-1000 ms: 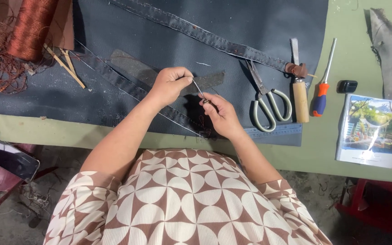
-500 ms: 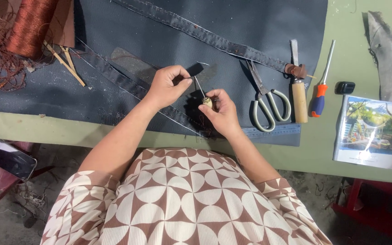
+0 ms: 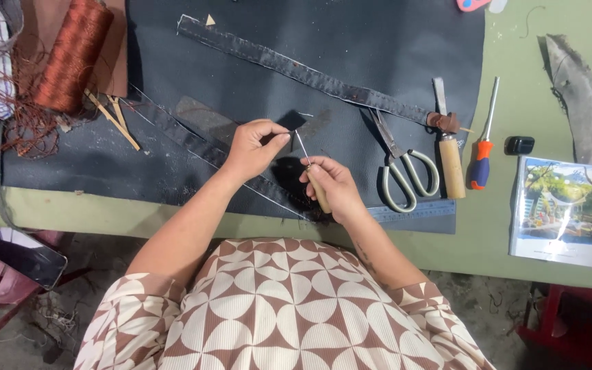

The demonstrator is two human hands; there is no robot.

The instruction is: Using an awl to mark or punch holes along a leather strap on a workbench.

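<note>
Centre frame — right hand [image 3: 330, 186] grips wooden-handled awl [image 3: 312, 177], left hand [image 3: 255, 147] pinches dark leather piece [image 3: 288, 123] at its tip; piercing step apparently underway — steady aim needed; scissors [image 3: 402, 171] right.

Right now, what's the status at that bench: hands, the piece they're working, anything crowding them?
Left hand pinching small dark leather piece. Right hand gripping wooden-handled awl, tip at the piece. Pale-handled scissors lie just right, apart from both hands.

scissors [image 3: 405, 179], screwdriver [image 3: 481, 154], copper thread spool [image 3: 73, 55], booklet [image 3: 560, 211]
</note>
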